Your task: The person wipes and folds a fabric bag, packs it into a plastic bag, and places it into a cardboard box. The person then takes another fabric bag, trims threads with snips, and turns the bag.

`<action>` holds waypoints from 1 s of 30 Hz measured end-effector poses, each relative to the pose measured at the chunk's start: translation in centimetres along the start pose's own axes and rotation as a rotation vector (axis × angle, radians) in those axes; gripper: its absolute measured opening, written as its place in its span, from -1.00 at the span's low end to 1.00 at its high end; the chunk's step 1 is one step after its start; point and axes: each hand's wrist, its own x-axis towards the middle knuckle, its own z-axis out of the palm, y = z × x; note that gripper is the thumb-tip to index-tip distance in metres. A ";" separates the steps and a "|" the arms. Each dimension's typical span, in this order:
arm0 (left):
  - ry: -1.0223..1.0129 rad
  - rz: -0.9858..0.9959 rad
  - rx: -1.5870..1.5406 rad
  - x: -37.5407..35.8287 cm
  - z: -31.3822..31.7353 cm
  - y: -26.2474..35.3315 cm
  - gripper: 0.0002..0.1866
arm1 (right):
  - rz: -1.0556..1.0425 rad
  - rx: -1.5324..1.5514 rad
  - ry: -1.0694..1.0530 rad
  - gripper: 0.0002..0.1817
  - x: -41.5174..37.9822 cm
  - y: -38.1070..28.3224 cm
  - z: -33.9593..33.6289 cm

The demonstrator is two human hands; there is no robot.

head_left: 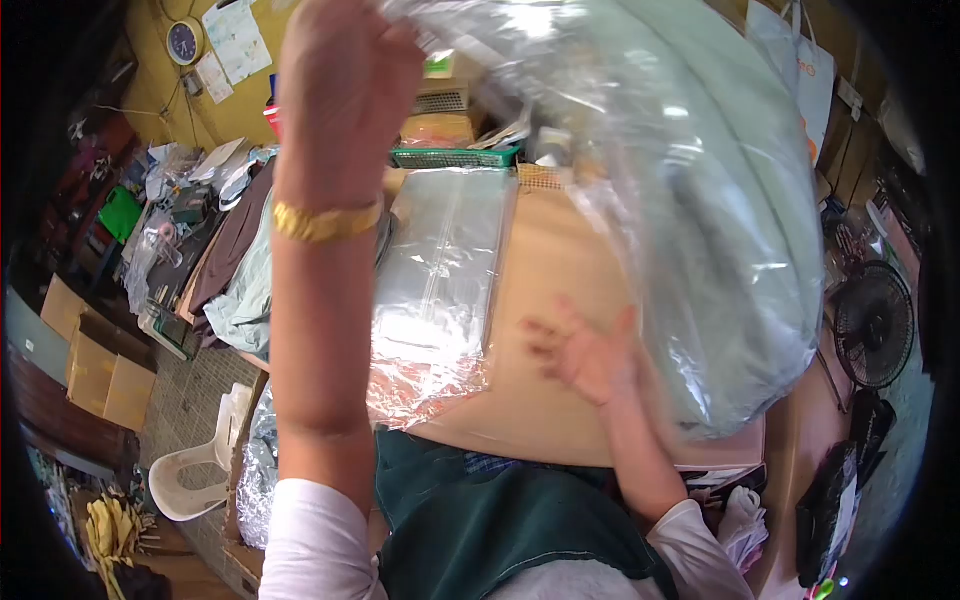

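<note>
The left hand (345,75), raised high, looks closed on the top of a clear plastic bag (610,110) holding pale green cloth (740,200), while the right hand (590,355) is open, fingers spread, just beside its lower part. The bag hangs over the table's (555,260) right side, long axis slanting from upper middle to lower right, and hides that side; flat plastic sleeves (440,260) lie lengthwise away from the person. Beyond stands a green basket (455,158), its contents unclear, with folded clothes (245,300) left and a fan (873,325) right.
</note>
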 end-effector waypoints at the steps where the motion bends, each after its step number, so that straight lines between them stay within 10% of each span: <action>1: 0.102 0.002 0.014 -1.3 0.3 0.4 -0.88 | -0.023 -0.105 0.068 -0.31 -1.1 -2.0 0.7; 9: 0.465 -0.616 0.188 -22.2 -11.6 -10.8 -0.55 | -0.216 -0.769 1.199 -0.27 -17.1 -14.3 -5.8; 13: 0.683 -0.839 -0.194 -29.5 -12.8 -10.5 -0.46 | -0.326 -0.595 1.243 -0.29 -15.5 -10.6 0.2; 16: 0.679 -1.010 -0.265 -28.8 -13.8 -8.1 -0.64 | -0.120 -1.796 1.199 -0.28 -11.1 -3.8 3.4; 18: 0.621 -0.925 0.288 -29.4 -15.8 -8.8 -0.82 | -0.023 -2.196 1.103 -0.27 -9.3 -1.0 3.7; 20: 0.581 -0.912 0.351 -31.4 -21.0 -9.7 -0.85 | 0.694 -2.605 0.735 -0.21 -8.3 0.9 3.2; 25: 0.622 -0.826 0.373 -28.8 -19.3 -6.9 -0.66 | 0.831 -2.238 0.516 -0.26 -8.7 -9.0 4.3; 30: 0.358 -0.776 0.831 -23.7 -16.2 -9.6 -0.68 | 0.243 -2.049 0.683 -0.44 3.9 -11.9 1.2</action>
